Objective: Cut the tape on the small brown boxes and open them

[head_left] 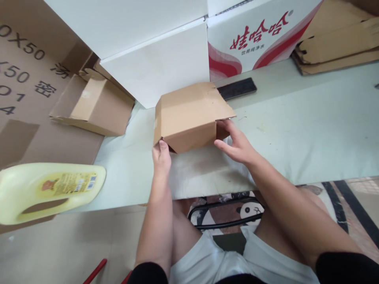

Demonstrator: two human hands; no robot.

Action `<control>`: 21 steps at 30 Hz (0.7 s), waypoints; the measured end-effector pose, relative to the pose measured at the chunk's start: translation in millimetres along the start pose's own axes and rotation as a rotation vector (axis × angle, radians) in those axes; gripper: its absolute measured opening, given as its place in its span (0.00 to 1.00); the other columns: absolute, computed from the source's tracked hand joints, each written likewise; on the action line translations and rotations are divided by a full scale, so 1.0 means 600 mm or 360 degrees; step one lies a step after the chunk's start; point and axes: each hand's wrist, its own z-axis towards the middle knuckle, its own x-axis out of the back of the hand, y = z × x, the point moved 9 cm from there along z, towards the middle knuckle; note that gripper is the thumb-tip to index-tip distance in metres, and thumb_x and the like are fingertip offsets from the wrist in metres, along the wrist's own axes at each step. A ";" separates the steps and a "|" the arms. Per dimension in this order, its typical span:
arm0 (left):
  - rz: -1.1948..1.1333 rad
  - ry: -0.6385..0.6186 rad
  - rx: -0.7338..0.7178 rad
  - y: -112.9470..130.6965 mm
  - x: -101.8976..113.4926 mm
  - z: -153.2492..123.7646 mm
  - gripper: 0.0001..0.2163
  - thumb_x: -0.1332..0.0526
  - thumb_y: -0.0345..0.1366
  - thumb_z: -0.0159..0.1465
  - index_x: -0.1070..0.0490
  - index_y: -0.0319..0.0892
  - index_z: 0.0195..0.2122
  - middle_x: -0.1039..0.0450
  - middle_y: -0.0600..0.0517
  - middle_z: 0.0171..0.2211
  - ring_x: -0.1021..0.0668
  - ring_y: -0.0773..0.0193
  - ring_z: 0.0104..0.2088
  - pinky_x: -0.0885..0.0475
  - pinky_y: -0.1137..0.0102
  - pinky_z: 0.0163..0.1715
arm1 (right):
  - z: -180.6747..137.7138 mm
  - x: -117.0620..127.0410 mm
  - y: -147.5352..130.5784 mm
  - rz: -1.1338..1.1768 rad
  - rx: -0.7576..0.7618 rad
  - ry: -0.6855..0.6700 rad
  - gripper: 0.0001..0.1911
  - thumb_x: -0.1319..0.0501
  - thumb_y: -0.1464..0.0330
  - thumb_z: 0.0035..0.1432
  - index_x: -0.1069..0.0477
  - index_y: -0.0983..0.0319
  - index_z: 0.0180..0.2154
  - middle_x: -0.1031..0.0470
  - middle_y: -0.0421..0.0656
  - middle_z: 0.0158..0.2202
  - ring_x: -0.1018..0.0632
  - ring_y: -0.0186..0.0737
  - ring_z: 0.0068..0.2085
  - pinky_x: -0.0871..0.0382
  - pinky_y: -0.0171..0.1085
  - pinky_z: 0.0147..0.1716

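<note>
A small brown cardboard box [189, 114] rests on the pale green cloth in front of me, its ends partly unfolded. My left hand [162, 156] grips its near left corner, thumb on the outside and the other fingers hidden behind the board. At the right end, my right hand [237, 142] holds the box by its loose flaps. The right fingertips reach in under the top panel, and the thumb lies lower at the end opening. Behind the box's right end lies a black phone-like slab [238, 88].
A light green cloth [296, 130] covers the table. White cartons [166, 67] and a red-and-white carton [254, 39] stand behind. Flattened cardboard [340, 43] lies back right. Left are an open cardboard box [100, 102], a large printed carton [17, 134] and a yellow bottle [68, 179].
</note>
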 end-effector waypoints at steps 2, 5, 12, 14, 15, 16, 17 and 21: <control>0.0033 -0.0059 0.0063 0.001 -0.008 -0.004 0.34 0.42 0.70 0.60 0.22 0.39 0.40 0.19 0.41 0.39 0.17 0.49 0.47 0.20 0.63 0.44 | -0.001 0.002 0.009 0.0011 -0.0077 0.0039 0.28 0.37 0.52 0.60 0.33 0.58 0.57 0.24 0.55 0.57 0.22 0.56 0.56 0.27 0.55 0.54; 0.0031 -0.0017 0.0093 0.009 -0.010 -0.005 0.35 0.40 0.72 0.57 0.22 0.39 0.40 0.19 0.41 0.39 0.17 0.49 0.47 0.20 0.62 0.46 | -0.002 0.009 0.025 -0.0017 -0.0210 0.0142 0.25 0.37 0.51 0.59 0.34 0.58 0.51 0.22 0.50 0.48 0.21 0.51 0.46 0.25 0.51 0.46; 0.0033 0.0155 0.0279 -0.006 0.007 0.004 0.34 0.33 0.70 0.50 0.26 0.39 0.35 0.22 0.45 0.34 0.19 0.53 0.44 0.25 0.65 0.45 | -0.002 0.022 0.057 0.0072 -0.0487 0.0365 0.22 0.34 0.55 0.51 0.37 0.56 0.43 0.23 0.46 0.42 0.23 0.45 0.40 0.27 0.47 0.41; 0.0004 0.0189 0.0352 -0.016 0.013 0.005 0.32 0.31 0.68 0.49 0.28 0.40 0.32 0.25 0.50 0.31 0.21 0.57 0.40 0.27 0.68 0.41 | -0.002 0.022 0.057 0.0212 -0.0523 0.0365 0.20 0.34 0.56 0.51 0.37 0.56 0.41 0.23 0.44 0.40 0.24 0.42 0.37 0.28 0.44 0.38; -0.0008 0.0199 0.0380 -0.019 0.015 0.005 0.31 0.30 0.67 0.48 0.29 0.40 0.31 0.27 0.51 0.29 0.22 0.59 0.38 0.28 0.70 0.39 | -0.001 0.023 0.055 0.0285 -0.0528 0.0367 0.19 0.35 0.55 0.52 0.37 0.56 0.39 0.24 0.42 0.38 0.24 0.41 0.36 0.29 0.42 0.37; -0.0012 0.0209 0.0405 -0.021 0.017 0.005 0.31 0.30 0.67 0.48 0.31 0.41 0.29 0.28 0.52 0.28 0.23 0.61 0.36 0.30 0.71 0.37 | 0.000 0.025 0.052 0.0346 -0.0525 0.0373 0.19 0.35 0.54 0.53 0.38 0.56 0.38 0.26 0.40 0.35 0.25 0.39 0.34 0.30 0.40 0.35; -0.0009 0.0222 0.0428 -0.022 0.020 0.005 0.30 0.29 0.66 0.47 0.32 0.41 0.29 0.30 0.54 0.27 0.24 0.63 0.34 0.31 0.72 0.35 | 0.001 0.028 0.048 0.0385 -0.0522 0.0388 0.18 0.36 0.52 0.53 0.38 0.56 0.36 0.28 0.39 0.32 0.27 0.37 0.32 0.31 0.39 0.33; -0.0014 0.0249 0.0563 -0.021 0.029 0.003 0.30 0.24 0.60 0.42 0.33 0.43 0.33 0.31 0.58 0.23 0.26 0.67 0.26 0.36 0.74 0.26 | 0.001 0.046 0.044 0.0440 -0.0615 0.0472 0.21 0.37 0.47 0.54 0.36 0.57 0.33 0.35 0.36 0.26 0.31 0.34 0.28 0.34 0.36 0.28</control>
